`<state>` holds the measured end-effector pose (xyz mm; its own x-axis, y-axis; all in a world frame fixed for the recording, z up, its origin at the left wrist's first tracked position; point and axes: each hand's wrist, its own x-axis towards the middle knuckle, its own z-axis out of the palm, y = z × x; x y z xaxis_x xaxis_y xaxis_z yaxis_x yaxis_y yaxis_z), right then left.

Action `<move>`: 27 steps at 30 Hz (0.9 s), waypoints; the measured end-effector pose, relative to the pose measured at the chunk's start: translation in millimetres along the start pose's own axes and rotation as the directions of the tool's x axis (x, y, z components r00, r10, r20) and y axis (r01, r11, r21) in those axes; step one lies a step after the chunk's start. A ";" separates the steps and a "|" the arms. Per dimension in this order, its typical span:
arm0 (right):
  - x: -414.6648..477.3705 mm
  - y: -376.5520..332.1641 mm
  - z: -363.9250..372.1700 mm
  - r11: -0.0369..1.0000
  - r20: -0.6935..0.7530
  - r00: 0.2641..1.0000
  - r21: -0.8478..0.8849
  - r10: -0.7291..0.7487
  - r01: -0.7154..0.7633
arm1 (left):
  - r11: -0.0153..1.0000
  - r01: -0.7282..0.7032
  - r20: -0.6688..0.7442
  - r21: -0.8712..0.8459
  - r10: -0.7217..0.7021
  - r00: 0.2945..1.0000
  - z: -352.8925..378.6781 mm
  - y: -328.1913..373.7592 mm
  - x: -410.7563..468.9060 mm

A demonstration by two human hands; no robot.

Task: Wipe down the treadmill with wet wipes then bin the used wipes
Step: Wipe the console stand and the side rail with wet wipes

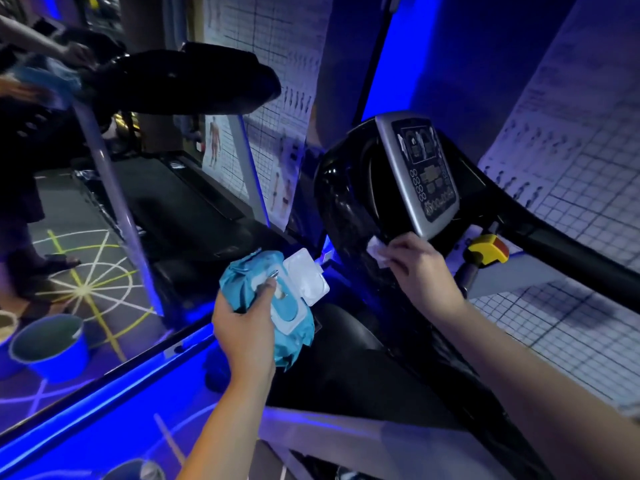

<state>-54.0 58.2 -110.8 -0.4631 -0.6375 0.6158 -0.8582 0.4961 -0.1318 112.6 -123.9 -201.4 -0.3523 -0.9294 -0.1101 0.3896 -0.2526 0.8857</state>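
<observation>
Mostly hidden under curled fingers, the white wipe [375, 250] shows only a corner where the right hand [420, 268] presses it on the treadmill [341, 206] housing, centre frame, below the grey panel [420, 174]. The left hand [242, 323] grips the teal wipes pack [239, 277], lid [306, 275] open. A blurred person's arm [38, 41] is cut off upper left.
</observation>
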 end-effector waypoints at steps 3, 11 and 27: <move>-42.1 -4.8 -15.0 0.977 0.164 0.981 -0.167 -0.105 0.132 | 0.998 0.038 0.054 0.041 -0.040 0.998 -3.3 -0.8 15.7; -43.6 -33.0 -7.6 0.923 -0.014 1.000 -0.384 0.003 -0.008 | 0.987 0.109 0.170 0.115 -0.128 0.977 -10.6 -14.1 29.0; -156.9 -70.7 44.4 0.629 -0.655 0.455 0.041 0.603 -0.776 | 0.978 0.130 0.414 0.166 -0.189 0.890 -14.9 -25.2 15.1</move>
<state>69.5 97.0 -232.6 -0.5832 0.3959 0.7094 -0.1894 0.7829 -0.5926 110.1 -135.5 -232.1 -0.7399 -0.6681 -0.0784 0.1939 -0.3234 0.9262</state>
